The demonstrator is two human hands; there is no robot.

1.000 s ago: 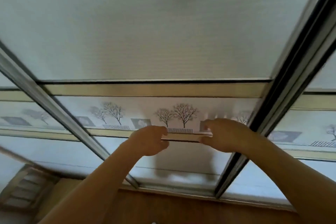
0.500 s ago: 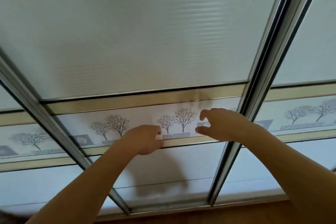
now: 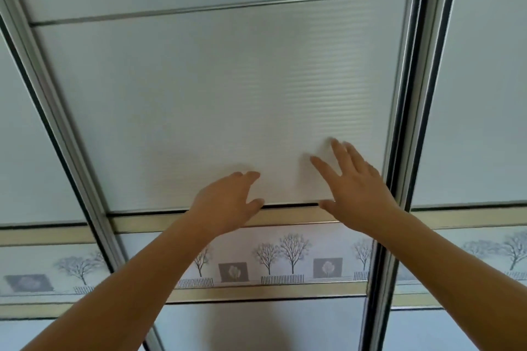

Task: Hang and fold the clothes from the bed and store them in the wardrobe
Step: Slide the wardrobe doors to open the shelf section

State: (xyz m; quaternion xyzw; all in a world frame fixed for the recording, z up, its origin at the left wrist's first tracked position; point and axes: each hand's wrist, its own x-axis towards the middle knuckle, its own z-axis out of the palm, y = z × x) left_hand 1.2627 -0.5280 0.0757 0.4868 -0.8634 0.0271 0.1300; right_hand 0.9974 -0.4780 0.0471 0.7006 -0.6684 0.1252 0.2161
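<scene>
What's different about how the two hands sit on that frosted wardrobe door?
The right hand has its fingers straight and spread; the left hand has its fingers together and slightly bent. The right hand reaches higher up the frosted panel; the left hand sits low, by the gold rail. The right hand is near the door's side frame, the left hand nearer the middle. Both are open and hold nothing.
</scene>
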